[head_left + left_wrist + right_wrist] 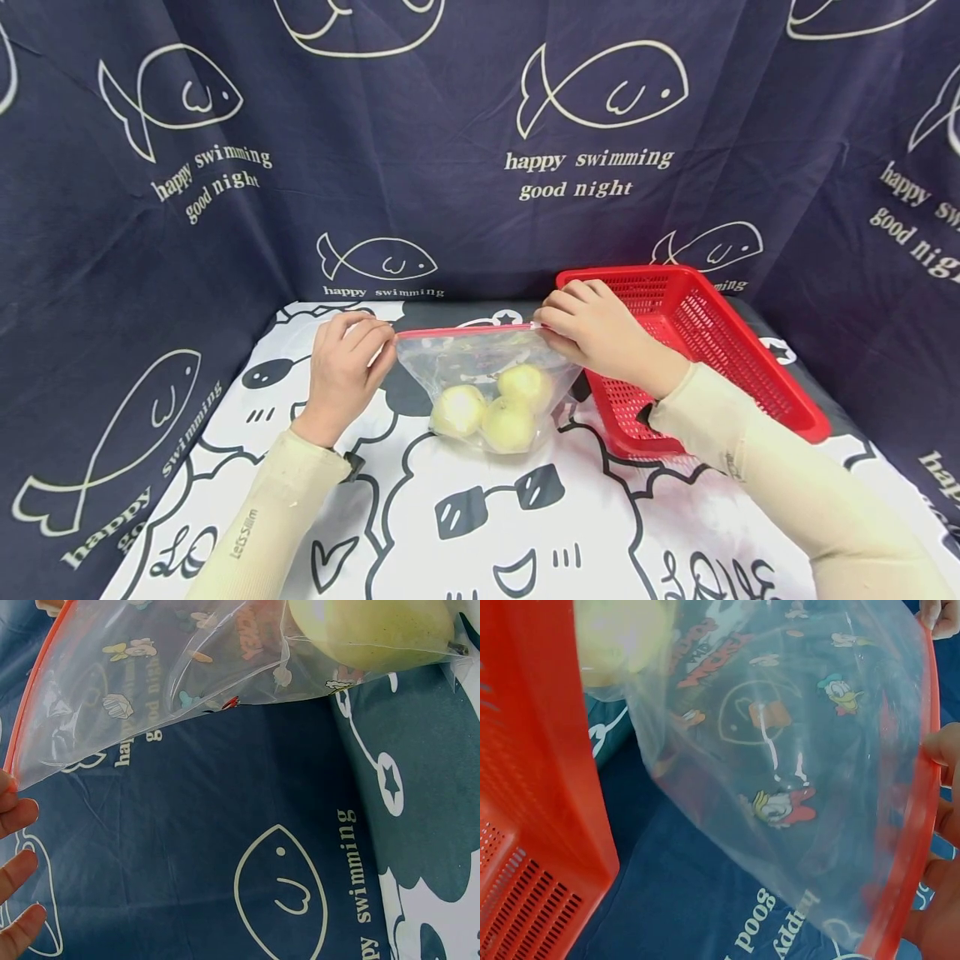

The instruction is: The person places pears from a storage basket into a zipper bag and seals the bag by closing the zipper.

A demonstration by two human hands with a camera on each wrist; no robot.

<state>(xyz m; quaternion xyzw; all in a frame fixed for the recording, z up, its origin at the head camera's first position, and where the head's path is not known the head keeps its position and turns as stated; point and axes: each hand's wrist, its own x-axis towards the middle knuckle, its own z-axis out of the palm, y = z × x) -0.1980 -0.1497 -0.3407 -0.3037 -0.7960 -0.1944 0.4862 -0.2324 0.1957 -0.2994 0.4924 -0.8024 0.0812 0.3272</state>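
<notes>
Between my two hands hangs a clear zip-top bag with a red strip along its top edge. Several pale yellow-green round fruits lie in the bottom of it. My left hand pinches the bag's top left corner. At the right end of the strip, my right hand grips the bag with thumb and fingers. In the right wrist view, cartoon prints show on the bag, and the fingers lie along the red strip. The left wrist view shows one fruit through the plastic.
A red plastic basket with perforated walls stands at the right, partly behind my right forearm. The table is covered by a white cloth with black cartoon drawings. Dark blue fabric with fish prints hangs at the back and sides.
</notes>
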